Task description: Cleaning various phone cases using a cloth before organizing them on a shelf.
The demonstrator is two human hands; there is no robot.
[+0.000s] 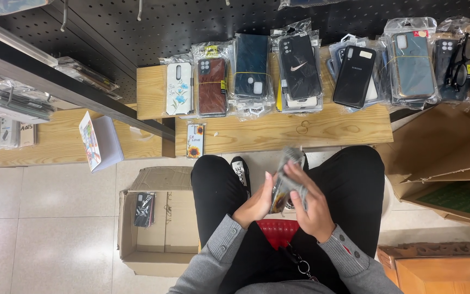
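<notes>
Both of your hands were closed on one bagged phone case (pixel 288 177), held above your lap between your knees: your left hand (pixel 257 202) pinched its near left edge, and your right hand (pixel 311 204) wrapped over its right side, so each grip was clamped on the same thing. It looked light and fairly stiff inside a loose, glossy plastic bag. I judge the bag would slide against the case, so a hold across the case's long edges, through the plastic, would have been surer than a hold on the slack film. The case was motion-blurred, and its colour and pattern were hard to make out.

Far from you, the tabletop (pixel 278 133) carried a row of bagged cases, among them a white floral case (pixel 179 88) at the left and a black case (pixel 354 76) towards the right. A small sunflower case (pixel 195 140) lay nearer, at the tabletop's left end. To your left an open cardboard box (pixel 159 228) on the floor held a dark case (pixel 144 209). Your fingers hid much of the held case, and the right-hand box (pixel 441 174) was cut off by the edge.
</notes>
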